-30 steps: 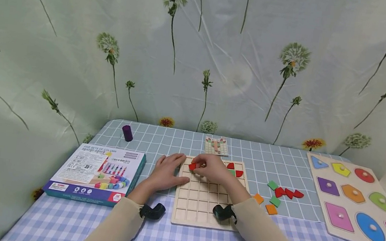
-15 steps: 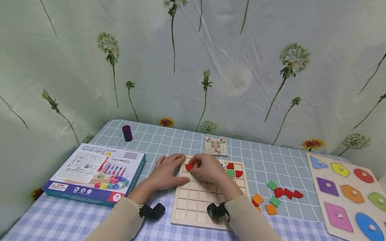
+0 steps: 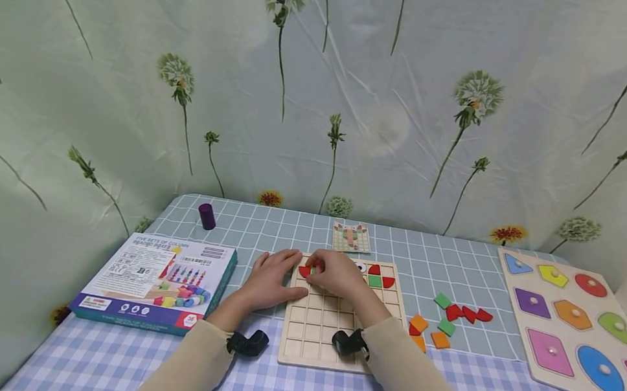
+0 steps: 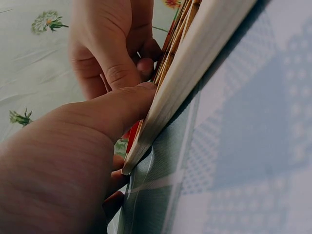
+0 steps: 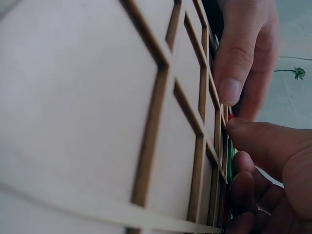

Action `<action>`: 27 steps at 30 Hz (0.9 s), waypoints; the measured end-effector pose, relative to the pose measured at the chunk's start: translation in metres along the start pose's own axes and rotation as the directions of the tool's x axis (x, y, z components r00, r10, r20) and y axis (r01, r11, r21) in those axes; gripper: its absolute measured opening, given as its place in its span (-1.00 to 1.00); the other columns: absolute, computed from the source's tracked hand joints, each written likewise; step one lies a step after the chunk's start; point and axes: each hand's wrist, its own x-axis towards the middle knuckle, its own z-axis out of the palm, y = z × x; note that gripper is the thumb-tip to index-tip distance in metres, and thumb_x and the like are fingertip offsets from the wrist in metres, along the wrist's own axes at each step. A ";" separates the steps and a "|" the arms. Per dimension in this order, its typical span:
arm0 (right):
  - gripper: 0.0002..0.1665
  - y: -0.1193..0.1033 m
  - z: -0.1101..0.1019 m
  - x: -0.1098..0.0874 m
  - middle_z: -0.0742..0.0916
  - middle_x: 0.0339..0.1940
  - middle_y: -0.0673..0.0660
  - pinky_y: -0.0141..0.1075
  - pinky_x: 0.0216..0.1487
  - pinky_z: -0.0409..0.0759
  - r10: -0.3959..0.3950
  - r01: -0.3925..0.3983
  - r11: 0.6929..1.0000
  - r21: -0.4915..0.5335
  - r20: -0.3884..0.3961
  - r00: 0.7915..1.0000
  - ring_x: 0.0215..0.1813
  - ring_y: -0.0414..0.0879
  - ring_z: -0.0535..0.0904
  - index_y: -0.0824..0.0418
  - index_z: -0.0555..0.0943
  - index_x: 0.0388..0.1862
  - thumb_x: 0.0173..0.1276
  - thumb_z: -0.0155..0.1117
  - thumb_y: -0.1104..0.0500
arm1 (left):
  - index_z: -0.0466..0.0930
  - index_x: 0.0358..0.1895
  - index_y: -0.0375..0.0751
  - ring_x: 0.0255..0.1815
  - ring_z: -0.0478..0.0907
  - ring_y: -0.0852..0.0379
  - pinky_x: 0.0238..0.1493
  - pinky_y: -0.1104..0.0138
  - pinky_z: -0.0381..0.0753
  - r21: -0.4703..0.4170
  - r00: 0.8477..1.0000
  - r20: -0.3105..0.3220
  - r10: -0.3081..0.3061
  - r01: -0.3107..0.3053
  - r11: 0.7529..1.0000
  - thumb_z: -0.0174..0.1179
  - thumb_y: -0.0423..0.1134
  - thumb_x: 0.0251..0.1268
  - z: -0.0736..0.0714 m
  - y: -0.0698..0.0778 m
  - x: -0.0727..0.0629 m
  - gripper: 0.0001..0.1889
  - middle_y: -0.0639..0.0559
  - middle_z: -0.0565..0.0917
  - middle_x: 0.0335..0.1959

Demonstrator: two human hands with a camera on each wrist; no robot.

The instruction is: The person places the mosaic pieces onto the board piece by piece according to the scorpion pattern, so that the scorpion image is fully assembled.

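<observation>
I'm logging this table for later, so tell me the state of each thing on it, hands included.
Grid board: lying flat, partly filled
Left hand: fingers extended, thumb on grid board
Right hand: fingers bent over grid board, grip unclear
Loose tiles: scattered
Box: closed, lying flat
Purple cylinder: standing upright
Picture card: lying flat
Shape puzzle: lying flat, all nine shapes seated

The right hand (image 3: pixel 337 274) partly hides a green tile (image 3: pixel 313 271) on the grid board (image 3: pixel 311 333).
</observation>
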 end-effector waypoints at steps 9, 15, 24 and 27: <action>-0.76 0.001 -0.001 -0.004 0.55 -0.52 0.01 -0.32 -0.42 0.31 -0.025 0.025 0.999 0.030 0.007 1.000 -0.47 -0.15 0.40 0.07 0.65 -0.08 0.27 0.41 0.17 | 0.29 0.51 -0.15 0.59 0.17 -0.10 0.57 -0.22 -0.13 -0.002 1.000 0.004 -0.002 0.002 1.000 0.33 0.14 0.21 -0.001 0.001 0.000 -0.15 -0.08 0.33 0.53; -0.83 0.003 0.000 -0.003 0.54 -0.54 -0.01 -0.33 -0.42 0.30 -0.044 0.044 0.999 0.016 0.000 0.999 -0.49 -0.16 0.38 0.04 0.66 -0.14 0.29 0.37 0.19 | 0.29 0.51 -0.15 0.58 0.17 -0.11 0.57 -0.21 -0.11 0.009 1.000 0.004 -0.003 0.003 1.000 0.33 0.14 0.21 -0.001 0.001 0.000 -0.15 -0.08 0.33 0.53; -0.94 0.005 0.002 -0.003 0.56 -0.53 -0.03 -0.33 -0.41 0.33 -0.049 0.049 0.999 0.019 -0.004 0.999 -0.49 -0.17 0.40 0.00 0.66 -0.26 0.34 0.36 0.17 | 0.29 0.51 -0.14 0.58 0.17 -0.12 0.56 -0.21 -0.12 0.000 1.000 0.003 -0.003 0.003 1.000 0.33 0.13 0.22 -0.001 0.001 0.000 -0.16 -0.08 0.32 0.53; -0.95 0.005 0.002 -0.003 0.58 -0.52 -0.03 -0.33 -0.41 0.34 -0.049 0.049 0.999 0.014 -0.009 0.999 -0.48 -0.16 0.41 -0.01 0.65 -0.28 0.35 0.35 0.16 | 0.30 0.51 -0.15 0.58 0.18 -0.13 0.56 -0.22 -0.11 0.001 1.000 0.003 0.004 -0.004 1.000 0.34 0.12 0.22 -0.001 0.001 0.000 -0.16 -0.10 0.33 0.53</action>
